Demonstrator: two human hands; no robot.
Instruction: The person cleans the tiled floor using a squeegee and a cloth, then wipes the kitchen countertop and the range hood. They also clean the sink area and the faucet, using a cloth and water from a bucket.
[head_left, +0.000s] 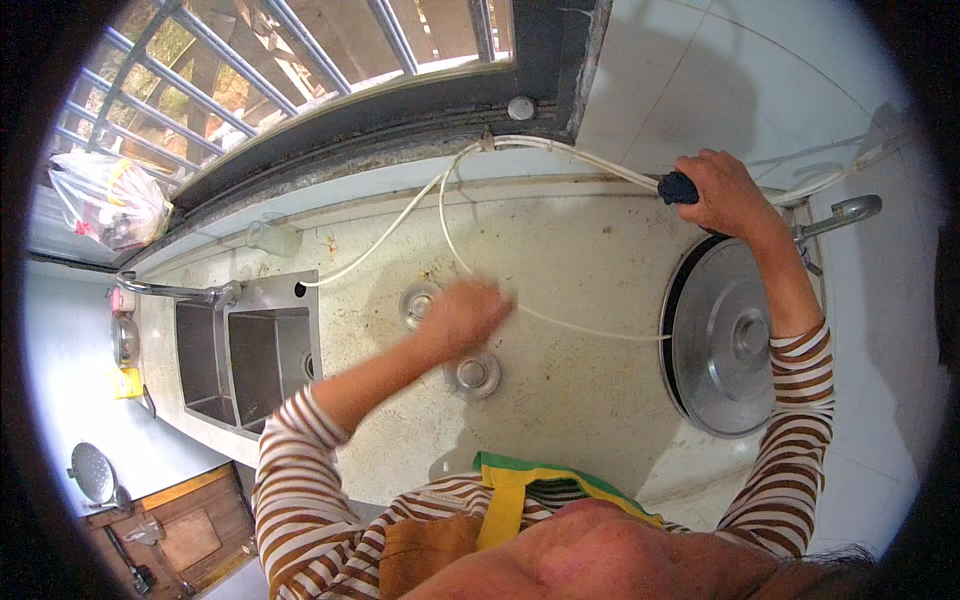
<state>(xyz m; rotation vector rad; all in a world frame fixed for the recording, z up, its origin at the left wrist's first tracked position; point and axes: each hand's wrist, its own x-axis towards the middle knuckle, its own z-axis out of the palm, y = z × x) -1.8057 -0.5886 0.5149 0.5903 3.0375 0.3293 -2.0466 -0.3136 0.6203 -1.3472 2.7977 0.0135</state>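
My right hand (720, 187) grips a bunched dark cloth (677, 188) up by the tiled wall, next to a white hose (600, 161). Below that hand stands a big round metal pot whose lid (720, 337) has a central knob. My left hand (469, 319) is blurred above the stained pale countertop (577, 285); its fingers look curled, but I cannot tell if anything is in them. Close to it are two small round knobbed things (420, 304), (472, 373), perhaps lids or lidded jars. A thin white hose (592, 324) runs past this hand to the pot.
At left is a double-basin steel sink (270, 352) with a faucet (172, 287). A glass jar (274, 238) stands by the back ledge. A wall tap (840, 216) juts above the pot. Beside the barred window (300, 60) sits a filled plastic bag (112, 199).
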